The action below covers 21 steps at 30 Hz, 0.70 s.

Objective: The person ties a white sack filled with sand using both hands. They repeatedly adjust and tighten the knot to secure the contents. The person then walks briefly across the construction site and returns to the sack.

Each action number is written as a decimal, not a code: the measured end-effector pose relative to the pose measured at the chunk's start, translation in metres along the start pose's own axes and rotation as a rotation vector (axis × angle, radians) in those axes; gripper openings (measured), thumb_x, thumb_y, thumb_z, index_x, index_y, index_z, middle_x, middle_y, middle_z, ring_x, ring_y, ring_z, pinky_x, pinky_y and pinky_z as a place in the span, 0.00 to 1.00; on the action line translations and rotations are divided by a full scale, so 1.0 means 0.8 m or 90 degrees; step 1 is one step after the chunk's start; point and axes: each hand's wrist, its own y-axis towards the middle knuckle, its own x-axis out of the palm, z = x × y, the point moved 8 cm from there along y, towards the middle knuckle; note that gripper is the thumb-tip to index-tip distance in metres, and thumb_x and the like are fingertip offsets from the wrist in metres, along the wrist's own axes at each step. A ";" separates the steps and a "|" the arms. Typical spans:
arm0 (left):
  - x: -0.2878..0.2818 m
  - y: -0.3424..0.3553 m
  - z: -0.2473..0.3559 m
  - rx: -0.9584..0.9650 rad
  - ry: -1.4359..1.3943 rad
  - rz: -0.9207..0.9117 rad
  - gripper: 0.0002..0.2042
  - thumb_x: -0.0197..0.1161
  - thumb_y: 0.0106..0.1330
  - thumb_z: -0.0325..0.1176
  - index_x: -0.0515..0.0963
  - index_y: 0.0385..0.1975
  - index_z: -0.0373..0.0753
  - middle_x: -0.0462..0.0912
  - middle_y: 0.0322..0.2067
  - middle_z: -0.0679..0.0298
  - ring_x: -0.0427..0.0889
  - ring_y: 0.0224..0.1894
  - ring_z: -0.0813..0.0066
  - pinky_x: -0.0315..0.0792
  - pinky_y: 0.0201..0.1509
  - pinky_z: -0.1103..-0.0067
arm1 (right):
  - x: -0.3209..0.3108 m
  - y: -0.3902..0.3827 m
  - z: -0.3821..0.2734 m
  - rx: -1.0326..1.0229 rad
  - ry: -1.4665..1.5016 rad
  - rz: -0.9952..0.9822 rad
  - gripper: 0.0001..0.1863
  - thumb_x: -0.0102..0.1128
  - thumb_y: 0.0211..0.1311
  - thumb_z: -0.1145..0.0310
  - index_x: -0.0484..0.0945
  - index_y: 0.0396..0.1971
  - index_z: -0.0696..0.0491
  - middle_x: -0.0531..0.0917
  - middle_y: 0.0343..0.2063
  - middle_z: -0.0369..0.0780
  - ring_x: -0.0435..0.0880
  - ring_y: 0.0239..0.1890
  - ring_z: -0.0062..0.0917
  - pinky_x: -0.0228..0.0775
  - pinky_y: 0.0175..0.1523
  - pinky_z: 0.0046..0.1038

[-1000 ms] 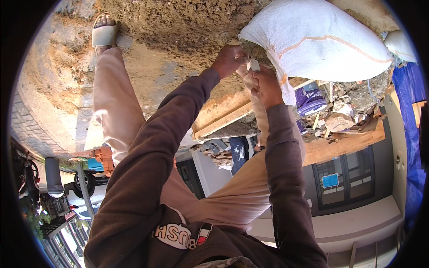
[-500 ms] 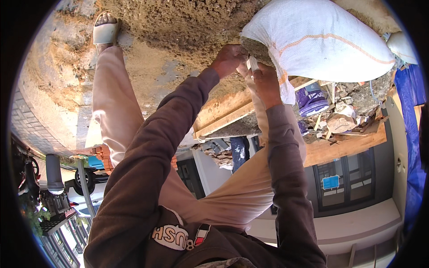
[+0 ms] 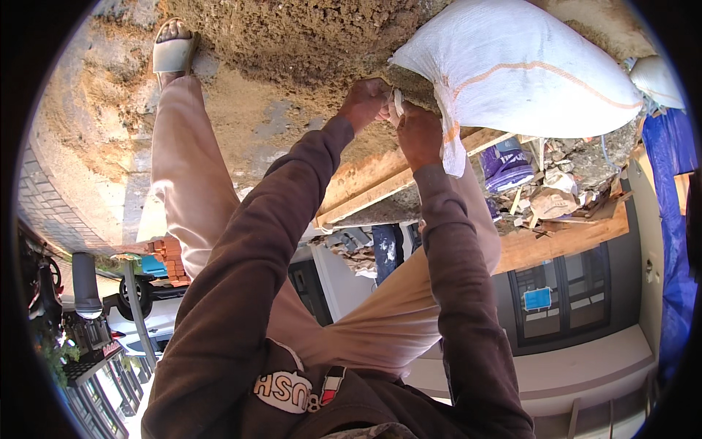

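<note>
Close together, my two hands work in front of a full white woven sack (image 3: 526, 73) with an orange stripe, which lies on its side. My right hand (image 3: 420, 137) is closed with a small white strip (image 3: 396, 104) standing up from its fingertips. Pinched fingers of my left hand (image 3: 365, 104) meet beside that strip; what they grip is too small to make out. Behind the hands, the sack's mouth lies toward a patch of dark sandy soil (image 3: 415, 82). A loose white flap of the sack (image 3: 454, 155) hangs down beside my right wrist.
Loose brown soil (image 3: 300, 44) covers the ground beyond my hands. A wooden plank (image 3: 369, 192) lies under my forearms. To the right are a purple and white bucket (image 3: 506, 165), rubble with torn paper (image 3: 553, 203), a blue tarp (image 3: 676, 219) and another white sack (image 3: 658, 77).
Both hands have shifted left, away from the sack's mouth, and the white strip has moved with them. The sack's loose flap now shows more fully beside my right wrist.
</note>
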 end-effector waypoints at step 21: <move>-0.073 -0.106 0.052 -0.045 0.239 0.141 0.26 0.55 0.66 0.26 0.61 0.65 0.35 0.80 0.38 0.55 0.82 0.33 0.66 0.80 0.37 0.72 | -0.006 -0.107 -0.099 0.086 0.245 -0.226 0.24 0.51 0.55 0.67 0.71 0.54 0.55 0.82 0.33 0.54 0.81 0.39 0.48 0.71 0.48 0.44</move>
